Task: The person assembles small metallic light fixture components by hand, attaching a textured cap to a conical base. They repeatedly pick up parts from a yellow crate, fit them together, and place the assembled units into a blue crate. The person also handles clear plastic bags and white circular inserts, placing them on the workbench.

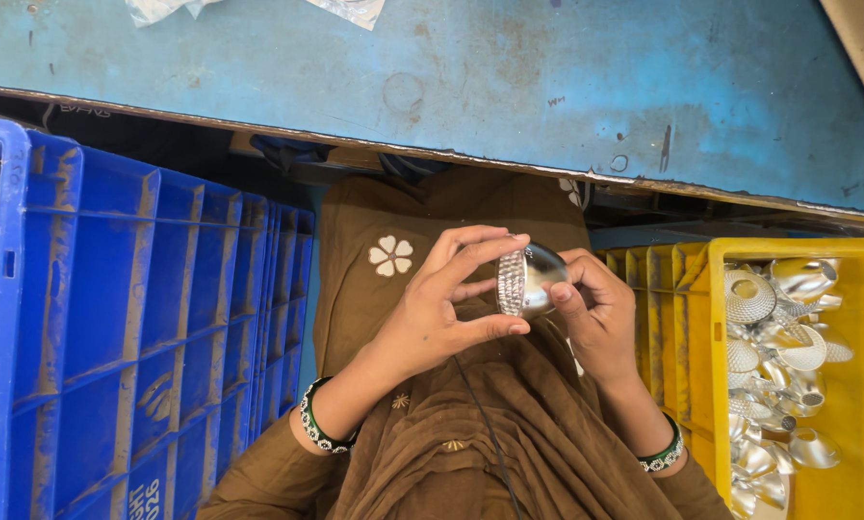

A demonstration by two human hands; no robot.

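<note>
Left hand [432, 308] and right hand [595, 313] together grip a shiny metal reflector [526, 279], fingers closed on its rim, held over the lap. Blue crate [114, 318] bounds the left side, yellow crate [687, 327] of similar reflectors the right. Blue worktop [451, 77] edge runs close beyond the hands.

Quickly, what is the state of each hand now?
Left hand: closed on the shiny metal reflector, fingers around its rim.
Right hand: closed on the same reflector, from the other side.
</note>
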